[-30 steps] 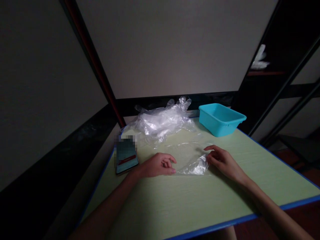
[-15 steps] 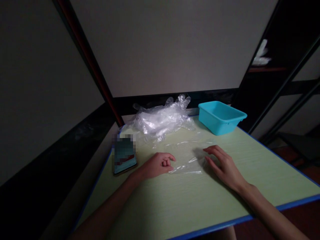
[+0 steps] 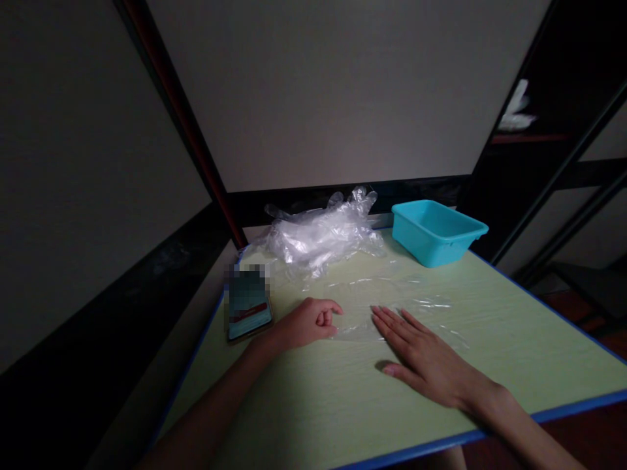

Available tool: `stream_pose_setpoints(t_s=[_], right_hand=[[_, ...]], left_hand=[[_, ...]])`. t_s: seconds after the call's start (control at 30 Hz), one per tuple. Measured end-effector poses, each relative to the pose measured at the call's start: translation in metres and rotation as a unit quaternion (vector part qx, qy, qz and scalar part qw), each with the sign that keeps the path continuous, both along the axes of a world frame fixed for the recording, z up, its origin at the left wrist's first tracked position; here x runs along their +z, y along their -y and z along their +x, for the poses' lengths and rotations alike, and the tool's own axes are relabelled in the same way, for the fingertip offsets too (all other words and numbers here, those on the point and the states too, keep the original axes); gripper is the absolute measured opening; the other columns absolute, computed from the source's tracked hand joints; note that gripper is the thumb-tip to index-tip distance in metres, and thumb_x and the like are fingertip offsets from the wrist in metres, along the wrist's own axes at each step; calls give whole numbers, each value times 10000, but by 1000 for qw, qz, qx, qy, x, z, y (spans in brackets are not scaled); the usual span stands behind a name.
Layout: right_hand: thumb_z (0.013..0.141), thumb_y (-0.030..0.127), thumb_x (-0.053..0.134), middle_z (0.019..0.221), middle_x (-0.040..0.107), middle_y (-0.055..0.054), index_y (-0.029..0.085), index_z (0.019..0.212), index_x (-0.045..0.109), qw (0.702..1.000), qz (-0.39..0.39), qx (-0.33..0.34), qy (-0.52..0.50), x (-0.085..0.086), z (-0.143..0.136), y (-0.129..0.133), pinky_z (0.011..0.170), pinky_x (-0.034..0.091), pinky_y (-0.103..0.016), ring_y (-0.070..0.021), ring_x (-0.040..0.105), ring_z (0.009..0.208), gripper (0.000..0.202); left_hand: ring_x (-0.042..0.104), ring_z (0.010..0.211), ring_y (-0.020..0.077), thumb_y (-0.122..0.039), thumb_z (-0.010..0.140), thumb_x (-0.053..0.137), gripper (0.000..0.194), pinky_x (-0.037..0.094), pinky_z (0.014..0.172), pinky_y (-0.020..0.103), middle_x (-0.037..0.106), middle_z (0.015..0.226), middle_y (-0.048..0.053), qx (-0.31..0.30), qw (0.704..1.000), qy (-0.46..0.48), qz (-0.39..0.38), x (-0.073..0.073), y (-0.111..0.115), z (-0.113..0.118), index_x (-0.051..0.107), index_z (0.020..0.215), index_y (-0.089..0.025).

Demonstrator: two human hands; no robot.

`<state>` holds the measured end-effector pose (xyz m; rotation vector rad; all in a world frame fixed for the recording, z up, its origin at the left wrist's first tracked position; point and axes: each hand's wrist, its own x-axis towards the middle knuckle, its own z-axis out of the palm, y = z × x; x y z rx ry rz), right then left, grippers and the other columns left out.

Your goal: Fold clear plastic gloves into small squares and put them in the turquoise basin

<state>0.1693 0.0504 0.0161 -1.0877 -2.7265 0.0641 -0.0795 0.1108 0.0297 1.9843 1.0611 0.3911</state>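
A thin, clear plastic disposable glove (image 3: 357, 297) lies spread flat on the pale green table, hard to make out but for its shiny creases. At its left end rests my left hand (image 3: 313, 322), index finger stretched out, thumb apart from it near the film's edge, the other fingers curled in. Nothing shows between finger and thumb. My right hand (image 3: 424, 359) lies flat, palm down, with its fingertips on the near side of the glove and its thumb out on the bare tabletop. Behind, a heaped pile of clear plastic gloves (image 3: 318, 238) sits against the wall.
A turquoise plastic basin (image 3: 431, 238) stands at the back right of the table (image 3: 304, 411). Along the left edge lies a phone (image 3: 249, 307), its screen partly blurred out. Blue trim runs round the table's edge. A wall panel rises behind.
My right hand has come down from a raised, curved pose to lie flat, nearer me. The glove's right end now shows more spread. My left hand has stayed in place.
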Motion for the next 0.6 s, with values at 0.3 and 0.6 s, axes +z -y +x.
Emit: stream_pose_setpoints(t_s=[0.3,0.6], right_hand=[[843,485,366,1403,200,-118,137,1373,120,993,51,-104,-36,-7,5,-1,1018,240,-458,-253,206,1273,680],[832,460,389,1379,243,-157,80,1355,199,992,96,-84,-22,-20,7,-4,1019,251,-438,-247,197,1275,674]], left_hand=[[485,619,126,-149,618,588,405,385,555,224,543,723,-8,-4,994,-63,92,24,9,-1,572,1022,-125],[76,1307,208,-499,853,292,671,141,1056,334,138,1424,133,-118,926,-167,317,10,52,81,153,1342,-62]])
